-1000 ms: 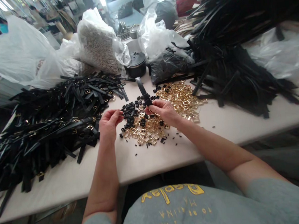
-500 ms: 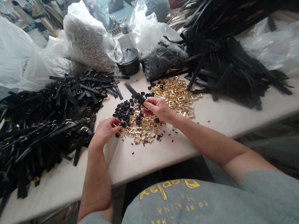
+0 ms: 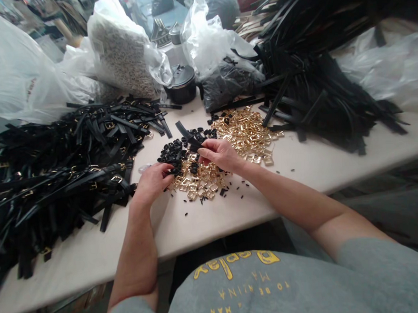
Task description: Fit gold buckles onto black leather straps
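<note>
A black leather strap (image 3: 187, 133) is pinched in my right hand (image 3: 221, 154), its free end pointing up and to the left over the pile. My left hand (image 3: 156, 180) rests low at the left edge of the small black strap loops (image 3: 171, 151). Its thumb and fingers are bent close together among the loops, and their tips hide what is between them. Gold buckles (image 3: 198, 182) lie between and below my two hands. More gold buckles (image 3: 245, 130) are heaped behind my right hand.
Finished black straps with buckles (image 3: 100, 130) cover the left of the table (image 3: 199, 228). Plain black straps (image 3: 319, 96) are piled at the right. A black lidded pot (image 3: 181, 89) stands at the back between a bag of pale pieces (image 3: 121, 53) and a bag of black pieces (image 3: 225, 81).
The strap in my right hand has turned slightly and its end has lifted. My left hand has shifted a little, its fingertips reaching further into the black loops.
</note>
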The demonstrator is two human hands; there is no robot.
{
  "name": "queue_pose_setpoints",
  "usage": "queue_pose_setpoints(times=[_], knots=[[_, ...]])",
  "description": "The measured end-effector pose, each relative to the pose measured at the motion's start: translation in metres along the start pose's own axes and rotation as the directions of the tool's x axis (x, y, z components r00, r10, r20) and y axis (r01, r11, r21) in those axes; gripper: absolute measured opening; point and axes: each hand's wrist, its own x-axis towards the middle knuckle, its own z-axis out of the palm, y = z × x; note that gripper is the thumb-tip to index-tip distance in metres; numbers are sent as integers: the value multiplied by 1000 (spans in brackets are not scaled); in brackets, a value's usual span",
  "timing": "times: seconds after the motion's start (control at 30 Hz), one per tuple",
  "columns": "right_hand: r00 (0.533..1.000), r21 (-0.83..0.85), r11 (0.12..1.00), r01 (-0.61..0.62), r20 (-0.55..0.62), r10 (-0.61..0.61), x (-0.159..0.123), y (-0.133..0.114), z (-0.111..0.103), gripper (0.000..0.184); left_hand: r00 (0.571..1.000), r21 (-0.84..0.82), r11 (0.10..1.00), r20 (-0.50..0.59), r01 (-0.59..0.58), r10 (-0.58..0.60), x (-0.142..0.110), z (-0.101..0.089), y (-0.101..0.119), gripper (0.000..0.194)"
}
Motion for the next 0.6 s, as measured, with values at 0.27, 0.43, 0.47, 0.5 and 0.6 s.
queue_pose_setpoints(times=[0.27,0.43,0.47,0.5,0.6], knots=[[999,-88,995,34,5,-34,-3,-1,2,26,978,-38,987,-128,159,-162,4,7,12,14],[997,-124,990,74,11,-73,-4,3,4,24,955,-144,974,-215,176,-204,5,9,13,12],[997,-132,988,79,10,-79,-4,4,5,24,946,-214,964,-246,158,-210,5,8,14,14],[997,-138,987,81,6,-81,-4,5,5,25,934,-307,942,-278,132,-222,6,8,16,16],[998,-121,991,62,-2,-62,-3,6,6,24,911,-664,747,-281,42,-301,11,8,27,24]])
